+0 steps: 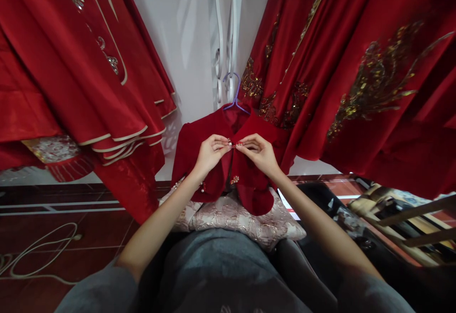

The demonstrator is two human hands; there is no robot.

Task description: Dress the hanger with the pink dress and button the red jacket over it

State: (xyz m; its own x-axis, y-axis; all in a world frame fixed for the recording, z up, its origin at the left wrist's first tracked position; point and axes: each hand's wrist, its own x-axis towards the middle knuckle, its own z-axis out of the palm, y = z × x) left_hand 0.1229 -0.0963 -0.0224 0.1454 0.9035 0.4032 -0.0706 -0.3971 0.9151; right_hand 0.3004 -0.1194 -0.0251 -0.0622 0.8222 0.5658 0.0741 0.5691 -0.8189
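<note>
A short red jacket hangs in front of me on a purple hanger, its two front edges parted below the neck. My left hand pinches with thumb and fingertips at the left front edge. Opposite it, fingertips almost meeting, my right hand pinches at the other front edge. The small bit between the fingertips, perhaps a clasp, is too small to make out. Lower on the jacket sits a gold, jewelled ornament. A patterned pinkish cushion lies under the jacket's hem, on my lap.
Long red garments with pale piping hang at left, and red gowns with gold sequins at right. Behind the hanger is a white panel. A white cable lies coiled on the tiled floor. A wooden rack stands at lower right.
</note>
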